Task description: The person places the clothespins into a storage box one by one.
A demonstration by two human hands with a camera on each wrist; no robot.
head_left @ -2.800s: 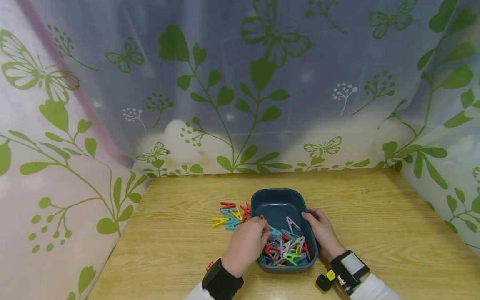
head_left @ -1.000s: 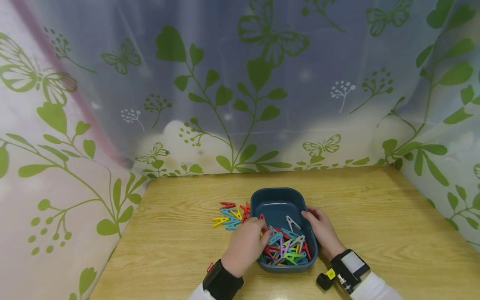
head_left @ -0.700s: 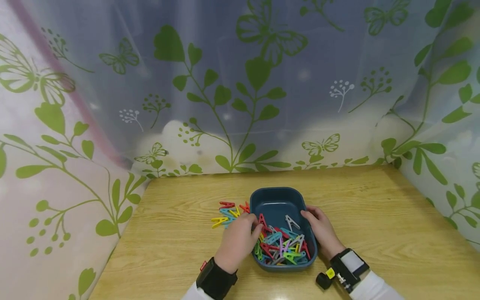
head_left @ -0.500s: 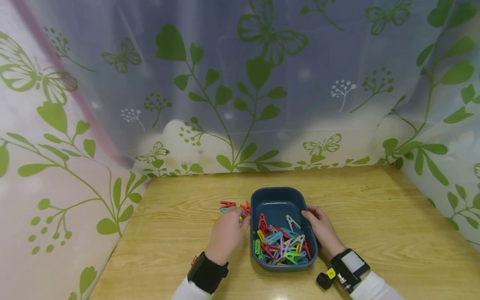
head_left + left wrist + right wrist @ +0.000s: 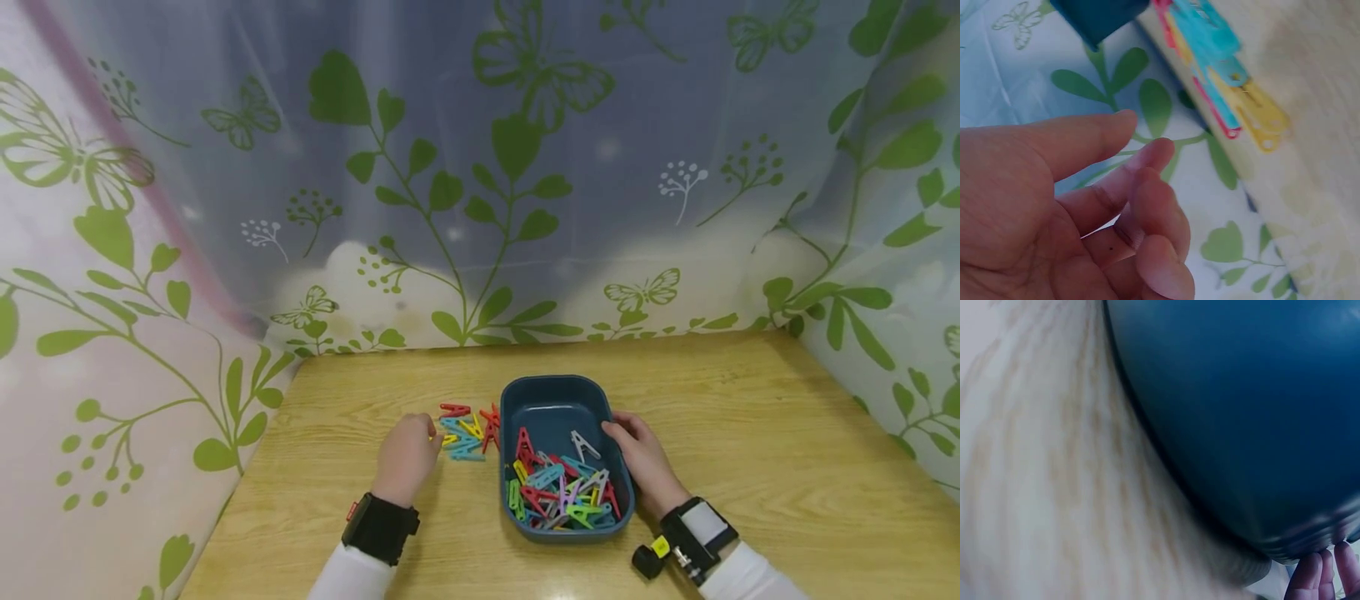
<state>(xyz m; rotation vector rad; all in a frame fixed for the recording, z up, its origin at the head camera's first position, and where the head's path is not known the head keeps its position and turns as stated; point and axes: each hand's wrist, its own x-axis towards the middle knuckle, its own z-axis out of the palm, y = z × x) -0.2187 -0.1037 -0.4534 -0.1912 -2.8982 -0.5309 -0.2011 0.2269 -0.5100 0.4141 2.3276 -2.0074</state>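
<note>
My left hand (image 5: 408,458) is beside the left end of a small heap of clothespins on the table. Its thumb and loosely bent fingers stand apart with nothing between them in the left wrist view, where a teal clothespin (image 5: 1213,31) and a yellow clothespin (image 5: 1263,115) lie ahead of the fingertips. A dark blue plastic box (image 5: 570,537) stands right of the heap, holding many mixed-colour clothespins, among them a light green clothespin (image 5: 583,515). My right hand (image 5: 651,471) grips its right side, thumb at the rim. The right wrist view shows fingertips (image 5: 1307,575) against the outer wall.
The wooden table (image 5: 750,467) reaches back to a printed curtain (image 5: 525,208) with green leaves and butterflies, which also hangs at both sides. A red clothespin (image 5: 454,410) lies at the heap's back edge. A small black device (image 5: 648,562) hangs by the right wrist.
My left hand has left the inside of the box and moved left across the heap to its far left side. The right hand and the box have stayed in place.
</note>
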